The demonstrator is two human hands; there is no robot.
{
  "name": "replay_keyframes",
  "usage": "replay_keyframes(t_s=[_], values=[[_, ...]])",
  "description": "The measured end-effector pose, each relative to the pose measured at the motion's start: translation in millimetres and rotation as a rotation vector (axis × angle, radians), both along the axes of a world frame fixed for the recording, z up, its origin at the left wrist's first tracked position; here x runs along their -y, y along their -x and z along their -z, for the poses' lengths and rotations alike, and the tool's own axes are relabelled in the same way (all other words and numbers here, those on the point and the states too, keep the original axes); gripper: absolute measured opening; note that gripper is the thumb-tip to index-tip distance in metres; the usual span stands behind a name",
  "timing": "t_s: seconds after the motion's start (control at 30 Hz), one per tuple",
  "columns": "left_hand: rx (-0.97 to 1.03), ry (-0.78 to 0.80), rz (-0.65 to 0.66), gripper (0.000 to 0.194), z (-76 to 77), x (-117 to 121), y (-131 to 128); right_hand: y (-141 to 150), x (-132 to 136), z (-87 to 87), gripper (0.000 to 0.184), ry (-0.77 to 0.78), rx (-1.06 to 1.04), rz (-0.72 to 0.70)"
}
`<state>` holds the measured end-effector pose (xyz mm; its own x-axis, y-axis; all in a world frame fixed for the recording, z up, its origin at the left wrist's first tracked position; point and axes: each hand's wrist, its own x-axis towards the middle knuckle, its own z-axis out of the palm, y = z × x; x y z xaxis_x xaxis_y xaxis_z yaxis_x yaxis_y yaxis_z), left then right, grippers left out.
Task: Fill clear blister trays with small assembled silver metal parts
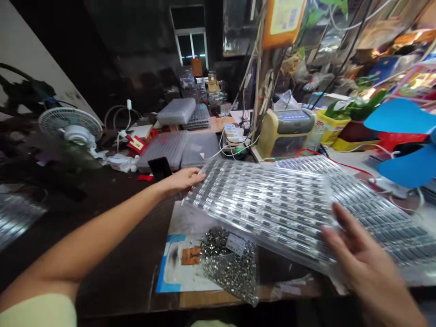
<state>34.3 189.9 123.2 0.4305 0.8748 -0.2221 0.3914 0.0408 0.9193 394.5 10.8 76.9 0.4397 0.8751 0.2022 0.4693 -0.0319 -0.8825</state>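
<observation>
A clear plastic tray (259,195) with rows of small metallic and dark parts is held slightly tilted above the table. My left hand (185,178) pinches its left corner, fingers closed on the edge. At the right end, my right hand (363,259) grips the edge, thumb over the top; its other fingers are partly hidden. Below the tray lies a clear bag of small shiny metal pieces (231,265) with a white label, on a white and blue sheet (172,263). A second filled tray (384,213) lies to the right, partly covered by the held one.
Stacked clear trays (163,147) and a dark phone-like object (160,168) are at the back left. A white fan (71,125) stands farther left. Behind are a beige and grey machine (286,131), cables, and a yellow plant pot (329,127). Blue fan blades (403,122) are at right.
</observation>
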Motion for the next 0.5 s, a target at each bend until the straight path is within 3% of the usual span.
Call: replay_keyframes(t_s=[0.07,0.13,0.27,0.37,0.5], values=[[-0.068,0.025,-0.173,0.043,25.0,15.8,36.8,25.2,-43.4,6.2,0.067,-0.001,0.094,-0.161],[-0.131,0.035,-0.31,0.044,52.3,27.0,54.9,38.1,-89.3,20.9,0.059,-0.024,0.169,-0.263],[-0.2,0.065,-0.366,0.035,96.2,35.1,50.8,37.0,-168.7,50.2,0.05,0.024,0.274,-0.358],[-0.269,0.079,-0.351,0.033,111.3,34.1,39.1,30.1,-203.5,52.7,0.047,0.032,0.345,-0.405],[-0.39,0.054,-0.311,0.04,110.0,35.3,36.3,26.6,-224.8,43.4,0.05,0.03,0.402,-0.466]])
